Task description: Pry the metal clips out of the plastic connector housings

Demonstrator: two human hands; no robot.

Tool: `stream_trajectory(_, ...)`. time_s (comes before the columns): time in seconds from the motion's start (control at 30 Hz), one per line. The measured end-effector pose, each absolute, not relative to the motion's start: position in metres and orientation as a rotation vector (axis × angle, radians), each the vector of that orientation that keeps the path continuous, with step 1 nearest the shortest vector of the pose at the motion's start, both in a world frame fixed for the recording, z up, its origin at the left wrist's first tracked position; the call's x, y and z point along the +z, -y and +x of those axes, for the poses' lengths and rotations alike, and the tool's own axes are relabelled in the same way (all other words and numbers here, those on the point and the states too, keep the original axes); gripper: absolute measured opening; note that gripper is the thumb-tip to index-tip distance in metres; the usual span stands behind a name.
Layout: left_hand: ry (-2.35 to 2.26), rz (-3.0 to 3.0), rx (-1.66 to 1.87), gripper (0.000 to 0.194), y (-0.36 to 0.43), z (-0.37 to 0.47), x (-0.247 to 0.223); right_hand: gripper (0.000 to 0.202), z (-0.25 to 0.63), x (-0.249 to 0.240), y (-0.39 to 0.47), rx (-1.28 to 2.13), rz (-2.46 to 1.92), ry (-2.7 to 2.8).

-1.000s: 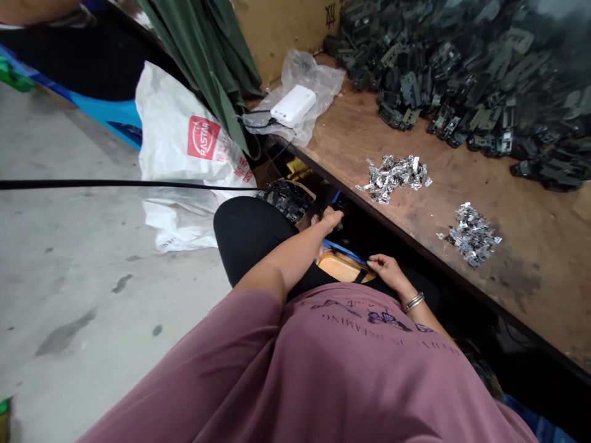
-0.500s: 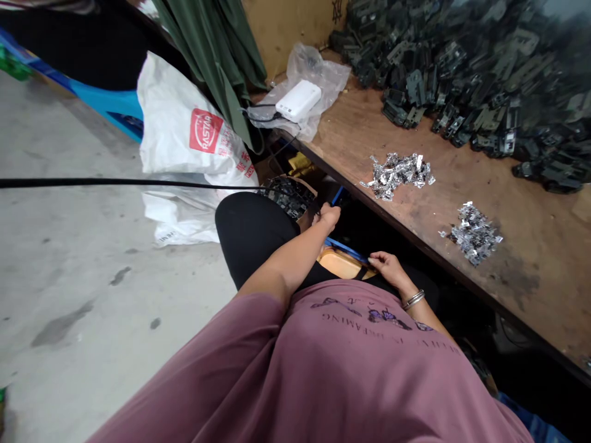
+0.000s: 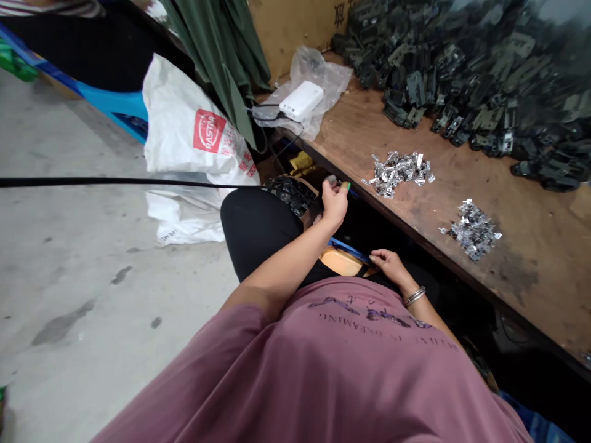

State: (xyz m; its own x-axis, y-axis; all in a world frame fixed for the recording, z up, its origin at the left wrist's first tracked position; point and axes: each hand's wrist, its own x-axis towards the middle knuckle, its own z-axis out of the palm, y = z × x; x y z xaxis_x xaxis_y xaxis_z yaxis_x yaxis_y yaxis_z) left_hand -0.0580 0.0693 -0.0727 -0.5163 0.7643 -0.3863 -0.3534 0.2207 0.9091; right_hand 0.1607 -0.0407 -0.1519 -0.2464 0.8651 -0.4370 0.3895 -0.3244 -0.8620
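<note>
My left hand (image 3: 335,202) is raised beside the table's front edge, its fingers closed. A small piece with a bright green tip (image 3: 347,185) shows at its fingertips; its kind is too small to tell. My right hand (image 3: 389,266), with a silver bangle at the wrist, pinches the end of a blue rim (image 3: 349,249) at my lap. Inside that rim lies a smooth orange-yellow thing (image 3: 340,261), partly hidden by my shirt. Left of my left hand, an open carton of dark parts (image 3: 290,195) stands by my knee.
On the wooden table (image 3: 443,240) lie two piles of shiny metal clips (image 3: 401,174) and a large heap of dark green parts (image 3: 462,80). A white power bank (image 3: 301,100) rests on clear plastic. White sacks (image 3: 184,141) stand left. A black cable (image 3: 115,182) crosses the view.
My left hand has come up from the blue edge toward the table, and a green-tipped piece now shows at its fingers. My right hand has stayed at the blue rim.
</note>
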Motion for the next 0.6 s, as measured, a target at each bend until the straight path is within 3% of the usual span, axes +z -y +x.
stream_trajectory(0.1,-1.726,0.817,1.606,0.052,-0.067,-0.052,-0.066,0.041,0.159,-0.151,0.040,1.553,-1.611,1.548)
stream_trajectory(0.27,-1.816,1.428,1.504,0.060,-0.086,-0.044,-0.052,0.036,0.153,-0.130,0.050,1.358,-1.599,1.606)
stream_trajectory(0.33,-1.848,1.561,1.430,0.061,-0.099,-0.045,-0.047,0.032,0.160,-0.111,0.060,1.043,-1.579,1.667)
stream_trajectory(0.5,-1.912,1.718,1.293,0.063,-0.136,-0.064,-0.040,0.031,0.235,-0.054,0.083,-0.257,-1.495,1.848)
stream_trajectory(0.6,-1.991,1.595,1.256,0.064,-0.152,-0.070,-0.037,0.035,0.311,-0.038,0.084,-0.577,-1.576,1.767)
